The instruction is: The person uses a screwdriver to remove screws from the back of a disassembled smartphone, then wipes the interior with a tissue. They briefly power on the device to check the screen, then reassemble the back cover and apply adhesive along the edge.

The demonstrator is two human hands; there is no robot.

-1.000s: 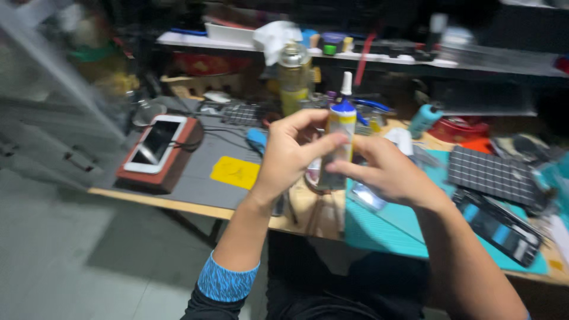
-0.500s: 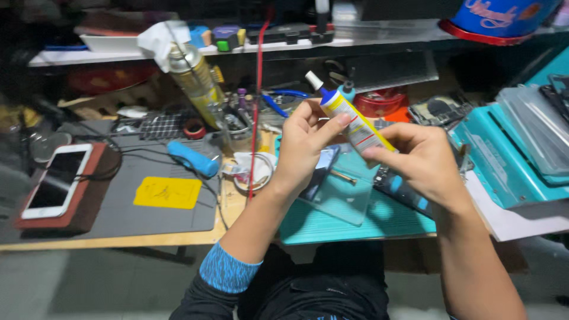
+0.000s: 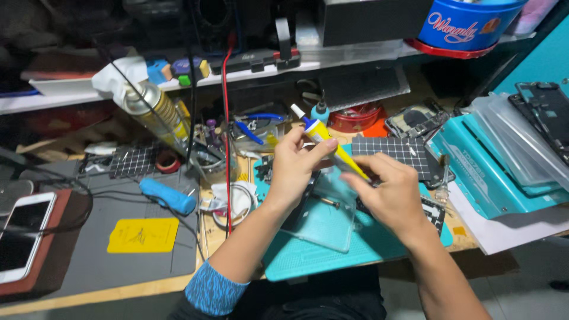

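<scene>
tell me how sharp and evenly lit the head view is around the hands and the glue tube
Head view: the left hand and right hand on the yellow glue tube are fairly sharp, with slight softness at the fingertips; light falls from above onto the teal mat; the shelf behind sinks into shadow; the white phone screen shows mild glare; edges bend a little from the wide lens.

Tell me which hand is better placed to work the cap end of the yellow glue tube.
Left, probably. The left hand already has its fingertips at the blue-capped nozzle end of the slim yellow glue tube, while the right hand grips the lower body of the tube, steadying it.
</scene>
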